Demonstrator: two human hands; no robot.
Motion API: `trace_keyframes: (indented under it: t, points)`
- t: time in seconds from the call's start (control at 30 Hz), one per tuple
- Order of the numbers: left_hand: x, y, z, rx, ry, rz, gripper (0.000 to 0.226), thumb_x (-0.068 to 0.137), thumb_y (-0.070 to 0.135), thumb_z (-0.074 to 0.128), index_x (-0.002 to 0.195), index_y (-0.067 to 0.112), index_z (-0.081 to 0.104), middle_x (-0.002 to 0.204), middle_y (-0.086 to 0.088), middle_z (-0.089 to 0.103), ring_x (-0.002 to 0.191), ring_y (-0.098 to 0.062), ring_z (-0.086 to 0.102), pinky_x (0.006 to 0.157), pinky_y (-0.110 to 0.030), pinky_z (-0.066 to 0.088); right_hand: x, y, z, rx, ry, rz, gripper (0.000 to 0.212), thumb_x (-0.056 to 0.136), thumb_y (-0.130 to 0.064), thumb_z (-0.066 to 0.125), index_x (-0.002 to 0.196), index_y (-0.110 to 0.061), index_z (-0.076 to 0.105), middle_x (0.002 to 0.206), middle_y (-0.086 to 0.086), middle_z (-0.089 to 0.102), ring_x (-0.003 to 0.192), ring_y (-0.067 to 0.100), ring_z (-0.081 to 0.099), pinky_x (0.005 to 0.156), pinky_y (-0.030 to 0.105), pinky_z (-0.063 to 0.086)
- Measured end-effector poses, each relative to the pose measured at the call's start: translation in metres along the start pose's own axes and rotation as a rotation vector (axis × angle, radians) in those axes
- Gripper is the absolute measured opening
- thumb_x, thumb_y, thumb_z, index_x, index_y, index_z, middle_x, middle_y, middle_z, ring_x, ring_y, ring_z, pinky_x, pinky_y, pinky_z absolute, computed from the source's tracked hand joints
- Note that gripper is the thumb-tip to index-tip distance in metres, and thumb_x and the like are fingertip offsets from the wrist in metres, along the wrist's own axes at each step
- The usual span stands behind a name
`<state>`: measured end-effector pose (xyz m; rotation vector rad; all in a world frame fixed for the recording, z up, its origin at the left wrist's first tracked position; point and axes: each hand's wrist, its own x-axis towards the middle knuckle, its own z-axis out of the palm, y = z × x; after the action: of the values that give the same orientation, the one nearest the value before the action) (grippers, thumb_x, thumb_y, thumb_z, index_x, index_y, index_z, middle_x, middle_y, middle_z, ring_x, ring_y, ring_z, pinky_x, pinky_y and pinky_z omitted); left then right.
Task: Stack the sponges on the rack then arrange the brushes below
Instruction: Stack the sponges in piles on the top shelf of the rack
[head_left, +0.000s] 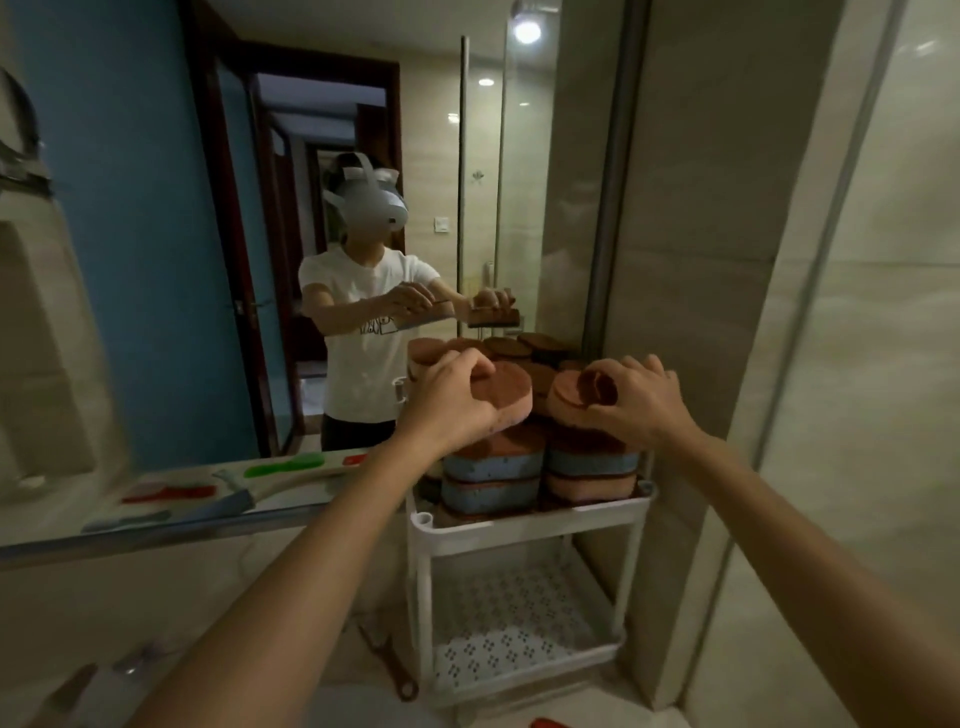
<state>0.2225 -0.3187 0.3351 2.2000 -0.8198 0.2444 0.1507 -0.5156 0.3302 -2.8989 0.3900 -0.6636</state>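
A white two-tier rack (524, 522) stands on the counter against the mirror. Its top shelf holds two stacks of sponges, blue and pink with brown scouring tops (491, 470). My left hand (449, 400) grips a pink sponge (511, 397) above the left stack. My right hand (636, 400) grips another pink sponge (571, 402) on top of the right stack. The lower shelf (514, 613) of the rack is bare. A red-brown brush handle (395, 665) lies on the counter beside the rack's foot.
The mirror behind reflects me, the sponges and several brushes, green (285, 464) and red (171, 491), lying on the counter. A tiled wall and a glass panel (727, 260) close in the right side. A red object (550, 723) shows at the bottom edge.
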Motion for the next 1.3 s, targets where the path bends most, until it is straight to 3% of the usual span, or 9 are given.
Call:
trace_keyframes:
  t: [0.4,0.83,1.0,1.3]
  points:
    - [0.026,0.004,0.024,0.064,-0.058,-0.048,0.039,0.076,0.003,0.056,0.114,0.014,0.057,0.123,-0.006,0.053,0.111,-0.019,0.049,0.079,-0.027,0.039,0.019,0.029,0.021,-0.048,-0.084,-0.052,0.059,0.083,-0.051,0.058,0.135,-0.026,0.044,0.139,0.003,0.045,0.130,0.028,0.031,0.106,0.043,0.023]
    - [0.035,0.001,0.034,0.035,-0.094,-0.069,0.042,0.076,-0.001,0.054,0.114,0.015,0.058,0.126,-0.007,0.054,0.117,-0.021,0.049,0.084,-0.029,0.043,0.020,0.028,0.033,-0.107,-0.157,-0.065,0.058,0.088,-0.051,0.049,0.139,-0.025,0.039,0.142,0.005,0.043,0.132,0.030,0.030,0.107,0.043,0.024]
    - [0.037,0.006,0.037,0.076,-0.159,-0.026,0.045,0.078,-0.003,0.051,0.120,0.014,0.057,0.128,-0.007,0.055,0.118,-0.020,0.049,0.081,-0.024,0.037,0.020,0.030,0.033,-0.092,-0.159,-0.073,0.059,0.088,-0.051,0.049,0.141,-0.026,0.038,0.143,0.005,0.043,0.131,0.030,0.031,0.106,0.042,0.029]
    - [0.035,-0.002,0.047,0.111,-0.106,-0.053,0.043,0.078,-0.003,0.046,0.117,0.013,0.057,0.128,-0.009,0.053,0.119,-0.023,0.047,0.086,-0.029,0.041,0.018,0.030,0.040,-0.108,-0.124,-0.080,0.057,0.090,-0.042,0.048,0.142,-0.027,0.034,0.146,0.002,0.040,0.134,0.030,0.028,0.107,0.042,0.026]
